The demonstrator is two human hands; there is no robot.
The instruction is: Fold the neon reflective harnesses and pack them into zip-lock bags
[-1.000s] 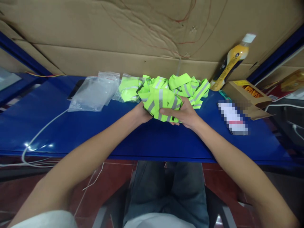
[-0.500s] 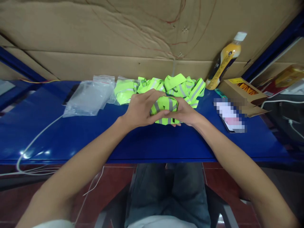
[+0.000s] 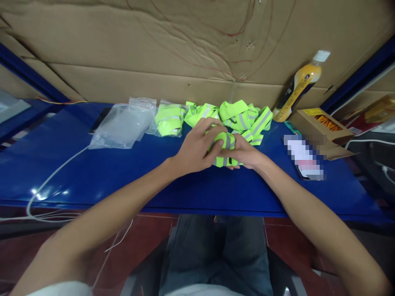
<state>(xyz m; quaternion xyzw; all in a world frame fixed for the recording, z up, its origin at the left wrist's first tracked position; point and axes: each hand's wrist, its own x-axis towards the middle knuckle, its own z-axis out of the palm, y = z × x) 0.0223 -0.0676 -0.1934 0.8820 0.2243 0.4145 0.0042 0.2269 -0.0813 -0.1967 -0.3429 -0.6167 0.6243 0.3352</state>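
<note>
Both my hands press a folded neon-yellow reflective strap bundle (image 3: 224, 142) together over the blue table (image 3: 123, 176). My left hand (image 3: 197, 148) covers its top and left side, fingers curled over it. My right hand (image 3: 243, 151) grips it from the right and below. Just behind lies a loose pile of the same yellow straps with grey stripes (image 3: 240, 115). One bagged strap (image 3: 168, 119) lies to the left of that pile.
Empty clear plastic bags (image 3: 123, 123) lie at the left. A white cable (image 3: 52, 181) runs off the table's left front. An orange drink bottle (image 3: 298, 88), an open cardboard box (image 3: 324, 125) and a phone (image 3: 304, 158) sit on the right. Cardboard lines the back wall.
The strap bundle was squeezed smaller. My left hand moved from beneath its left side to on top of it, and both hands closed tighter round it.
</note>
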